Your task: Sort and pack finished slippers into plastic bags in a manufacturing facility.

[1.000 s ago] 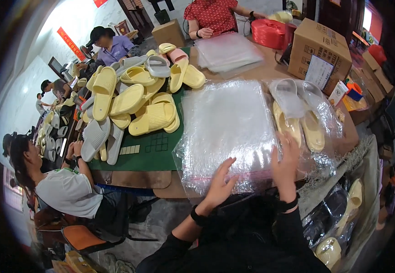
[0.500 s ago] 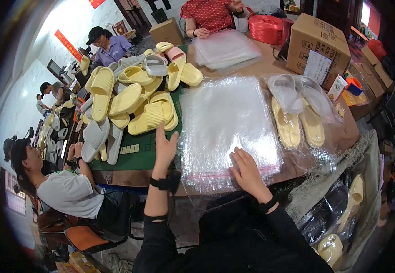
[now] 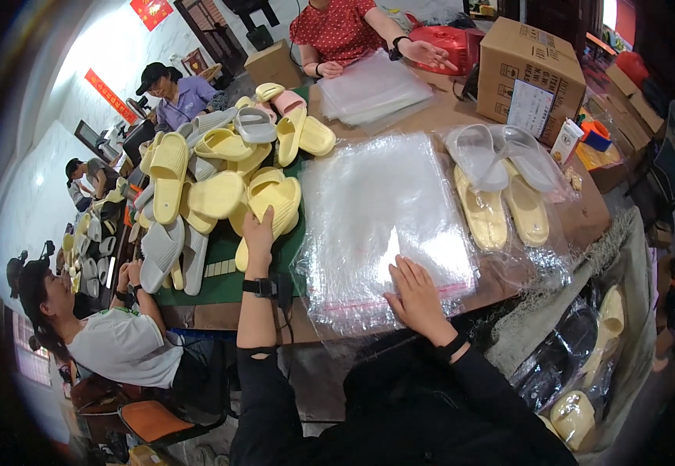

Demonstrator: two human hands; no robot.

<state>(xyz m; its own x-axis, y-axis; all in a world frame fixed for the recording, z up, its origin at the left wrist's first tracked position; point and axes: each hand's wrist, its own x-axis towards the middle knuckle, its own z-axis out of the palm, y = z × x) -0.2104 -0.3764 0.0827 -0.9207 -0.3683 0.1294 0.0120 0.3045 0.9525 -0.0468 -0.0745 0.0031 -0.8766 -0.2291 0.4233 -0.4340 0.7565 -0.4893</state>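
Here's the pale yellow, ridged-strap slipper (image 3: 275, 198) at the near side of the loose heap of yellow and grey slippers (image 3: 214, 196), left hand (image 3: 257, 241) gripping its near end! Right hand (image 3: 417, 293) lies unclenched, palm down, on the shiny clear plastic bags (image 3: 376, 202). Careful: tugging could topple neighbouring slippers; sideways palm pressure could skew the slick stack across the brown surface (image 3: 462, 109).

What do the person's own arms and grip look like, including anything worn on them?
The left sleeve and right sleeve are black, ending on the forearms. The left wrist wears a black strap with a dark boxy piece and a thin dark cable. The right wrist wears a black band. The left grip and right grip are gloveless.
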